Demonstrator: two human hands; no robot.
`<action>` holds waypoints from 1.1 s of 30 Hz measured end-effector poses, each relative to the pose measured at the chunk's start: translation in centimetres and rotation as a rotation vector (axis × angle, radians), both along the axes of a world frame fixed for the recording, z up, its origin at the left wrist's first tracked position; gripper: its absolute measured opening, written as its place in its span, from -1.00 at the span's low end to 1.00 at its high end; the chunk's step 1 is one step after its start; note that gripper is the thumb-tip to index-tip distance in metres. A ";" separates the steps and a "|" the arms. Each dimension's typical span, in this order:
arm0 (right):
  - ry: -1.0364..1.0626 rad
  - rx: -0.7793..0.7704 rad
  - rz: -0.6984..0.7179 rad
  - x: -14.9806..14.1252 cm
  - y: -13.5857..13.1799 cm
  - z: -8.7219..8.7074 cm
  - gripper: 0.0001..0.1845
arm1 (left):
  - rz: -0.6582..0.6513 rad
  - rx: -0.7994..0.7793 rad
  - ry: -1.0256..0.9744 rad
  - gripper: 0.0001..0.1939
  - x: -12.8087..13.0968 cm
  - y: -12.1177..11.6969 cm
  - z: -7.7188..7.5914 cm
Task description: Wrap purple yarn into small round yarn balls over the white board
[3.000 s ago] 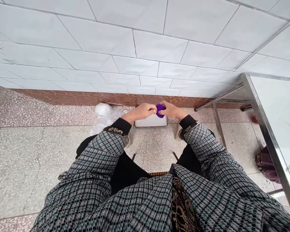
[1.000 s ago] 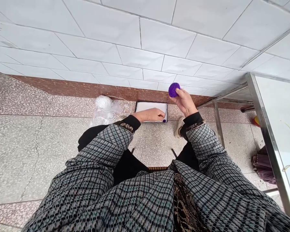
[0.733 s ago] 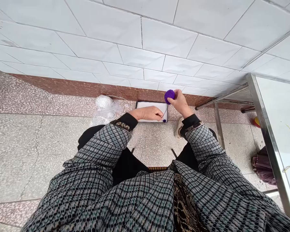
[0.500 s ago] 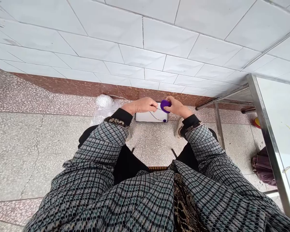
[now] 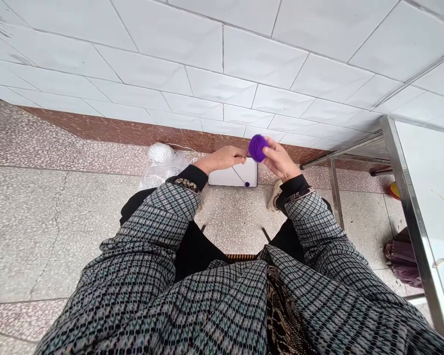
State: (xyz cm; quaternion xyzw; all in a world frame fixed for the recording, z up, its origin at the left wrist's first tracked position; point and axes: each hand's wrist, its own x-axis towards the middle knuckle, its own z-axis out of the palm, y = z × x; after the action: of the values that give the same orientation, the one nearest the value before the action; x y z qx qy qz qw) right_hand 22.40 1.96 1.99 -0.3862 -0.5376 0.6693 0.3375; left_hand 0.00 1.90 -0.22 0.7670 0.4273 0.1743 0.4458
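A round ball of purple yarn (image 5: 258,148) is held in my right hand (image 5: 279,159), its fingers and thumb wrapped around the side. Just left of it, my left hand (image 5: 224,159) pinches a strand of yarn close to the ball. From the left hand a dark strand (image 5: 239,175) runs down to a small purple clump (image 5: 247,184). That clump lies in a shallow white box (image 5: 225,178) with a dark rim, on the floor under both hands. The hands cover the far part of the box.
White yarn (image 5: 161,154) in clear plastic (image 5: 159,175) lies on the floor to the left. A tiled wall (image 5: 207,84) rises just ahead. At right stands a metal-framed table (image 5: 403,182), with a dark purple cloth-like thing (image 5: 403,256) beneath it. My shoe (image 5: 275,195) is beside the box.
My right hand has lifted the yarn ball slightly up and to the right, turning it. My left hand has moved a little right and up, and the small clump has shifted slightly left.
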 end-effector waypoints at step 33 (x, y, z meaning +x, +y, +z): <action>-0.401 0.125 -0.299 -0.2 1.4 -3.7 -0.50 | -0.230 -0.043 0.013 -0.83 1.2 -1.1 0.3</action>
State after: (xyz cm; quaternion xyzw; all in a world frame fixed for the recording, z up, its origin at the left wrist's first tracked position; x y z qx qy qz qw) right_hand 22.19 3.36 -1.69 -0.5649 -0.5708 0.4875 0.3426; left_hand 1.21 0.83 0.08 0.8023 0.3430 0.1080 0.4764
